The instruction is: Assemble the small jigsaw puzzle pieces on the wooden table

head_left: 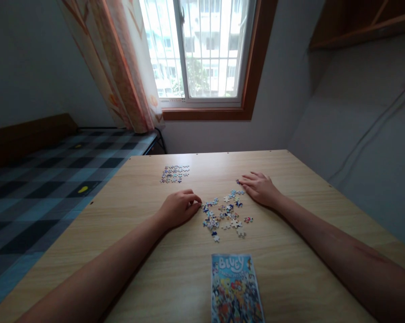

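Note:
A loose heap of small jigsaw puzzle pieces [211,220] lies on the wooden table between my two hands. Some are blue and white, others show their pale backs. My left hand [181,207] is at the heap's left edge, thumb and fingertips pinched together on a puzzle piece that is mostly hidden. Palm down beyond the heap's upper right, my right hand [259,187] has its fingers stretched out. Its fingertips touch a small dark puzzle piece [238,181]. Farther back on the left lies a flat block of puzzle pieces in rows [170,175].
A colourful picture sheet or box reading "Bluey" [236,287] lies at the near middle of the table [148,273]. Left of the table stands a bed with a checked cover [71,179]. Behind are a curtain [121,67] and a barred window [209,54].

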{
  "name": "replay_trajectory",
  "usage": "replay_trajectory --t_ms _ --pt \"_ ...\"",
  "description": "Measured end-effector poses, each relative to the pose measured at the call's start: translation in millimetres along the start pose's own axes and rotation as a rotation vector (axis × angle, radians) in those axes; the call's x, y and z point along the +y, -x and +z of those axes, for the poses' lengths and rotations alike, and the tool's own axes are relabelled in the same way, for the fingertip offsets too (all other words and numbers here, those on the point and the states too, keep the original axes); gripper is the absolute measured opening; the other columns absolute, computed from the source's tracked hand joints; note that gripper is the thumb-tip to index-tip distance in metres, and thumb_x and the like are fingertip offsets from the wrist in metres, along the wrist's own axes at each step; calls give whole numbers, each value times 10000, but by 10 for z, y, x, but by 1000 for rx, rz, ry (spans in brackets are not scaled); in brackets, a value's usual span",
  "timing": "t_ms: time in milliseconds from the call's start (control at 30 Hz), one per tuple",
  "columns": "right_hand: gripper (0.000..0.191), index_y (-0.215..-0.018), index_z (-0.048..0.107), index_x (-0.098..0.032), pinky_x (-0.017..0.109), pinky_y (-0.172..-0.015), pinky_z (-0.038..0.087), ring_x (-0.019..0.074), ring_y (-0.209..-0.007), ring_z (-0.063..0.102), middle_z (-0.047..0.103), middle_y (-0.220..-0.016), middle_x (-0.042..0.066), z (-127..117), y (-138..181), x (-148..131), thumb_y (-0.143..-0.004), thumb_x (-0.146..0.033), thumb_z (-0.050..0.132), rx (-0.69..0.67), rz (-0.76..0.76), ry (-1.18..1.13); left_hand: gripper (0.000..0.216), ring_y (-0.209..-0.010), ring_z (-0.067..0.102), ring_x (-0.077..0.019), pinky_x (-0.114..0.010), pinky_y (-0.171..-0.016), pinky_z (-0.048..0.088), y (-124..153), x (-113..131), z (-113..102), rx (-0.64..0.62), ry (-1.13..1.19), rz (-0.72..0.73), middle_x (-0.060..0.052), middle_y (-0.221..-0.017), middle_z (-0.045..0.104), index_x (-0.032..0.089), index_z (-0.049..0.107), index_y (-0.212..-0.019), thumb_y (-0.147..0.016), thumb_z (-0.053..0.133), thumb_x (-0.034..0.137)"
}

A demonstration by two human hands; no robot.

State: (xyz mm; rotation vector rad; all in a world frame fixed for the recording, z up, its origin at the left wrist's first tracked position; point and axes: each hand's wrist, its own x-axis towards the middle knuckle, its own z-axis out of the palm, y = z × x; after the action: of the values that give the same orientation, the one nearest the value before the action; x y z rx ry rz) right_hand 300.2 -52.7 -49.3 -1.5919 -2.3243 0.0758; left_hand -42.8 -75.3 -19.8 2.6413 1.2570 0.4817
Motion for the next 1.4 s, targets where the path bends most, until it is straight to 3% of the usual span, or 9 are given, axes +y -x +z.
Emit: replay_trajectory --t_ms 100,233,333,467,833,1067,1200,1300,1400 --pt "532 -1497 449 -318 666 -1161 152 350 -1507 183 380 -1585 42 103 -8 -149 -1029 -498 270 -77 3 -143 234 -717 619 -135 -272 -686 452 7 42 22 -1 14 -2 -15 -914 688 270 747 -1009 -925 542 341" --pt "619 -1573 300 -245 602 -1194 162 314 -1516 178 312 -1617 58 148 -38 -160 -1033 -509 149 -7 58 -303 273 -726 625 -144 -291 -713 471 14 88 37 20 21 -9 -35 -971 699 239 721 -1073 -950 496 330" --pt "620 -1545 372 -237 611 -1188 163 326 -1509 195 358 -1597 75 145 -65 -121 -1037 -500 130 -2 107 -273 293 -806 637 -173 -316 -772 485 6 89 35 39 16 3 -49 -969 708 224 721 -1051 -970 465 342" --pt "597 -1451 521 -288 633 -1177 131 329 -1515 169 368 -1592 77 130 -87 -166 -1046 -505 141 -108 48 -152 296 -873 639 -190 -324 -798 488 -14 71 51 63 11 -8 -57 -965 714 222 720 -1017 -977 458 354" --pt "578 -1523 396 -347 637 -1172 131 342 -1516 171 282 -1630 52 179 -177 -166 -1048 -509 107 -227 -20 -88 353 -807 632 -180 -299 -749 473 -48 78 75 72 1 -124 -66 -925 694 207 732 -934 -986 424 370" --pt "537 -1486 471 -284 608 -1174 192 343 -1486 269 374 -1586 84 290 -321 -116 -1056 -448 195 -125 90 -120 386 -1010 662 -241 -335 -851 492 -442 206 59 -109 -84 -149 -86 -1159 706 270 658 -1277 -947 458 272" --pt "547 -1455 512 -224 551 -1176 256 310 -1467 323 448 -1538 116 308 -328 -74 -1057 -411 187 -51 96 -152 474 -892 688 -244 -337 -770 504 -777 390 124 -159 -219 -115 -106 -1150 686 342 591 -1375 -940 440 230" --pt "565 -1409 560 -204 480 -1180 298 259 -1435 387 521 -1484 103 298 -323 -41 -1056 -383 157 9 91 -187 535 -873 689 -242 -322 -748 504 -936 472 207 -195 -254 -114 -117 -1134 676 341 585 -1387 -876 512 199" --pt "595 -1398 569 -219 430 -1187 306 216 -1413 422 555 -1456 68 286 -314 -18 -1053 -383 111 59 82 -229 445 -854 684 -246 -333 -744 502 -946 476 248 -193 -245 -161 -120 -1087 679 311 656 -1302 -894 494 242"
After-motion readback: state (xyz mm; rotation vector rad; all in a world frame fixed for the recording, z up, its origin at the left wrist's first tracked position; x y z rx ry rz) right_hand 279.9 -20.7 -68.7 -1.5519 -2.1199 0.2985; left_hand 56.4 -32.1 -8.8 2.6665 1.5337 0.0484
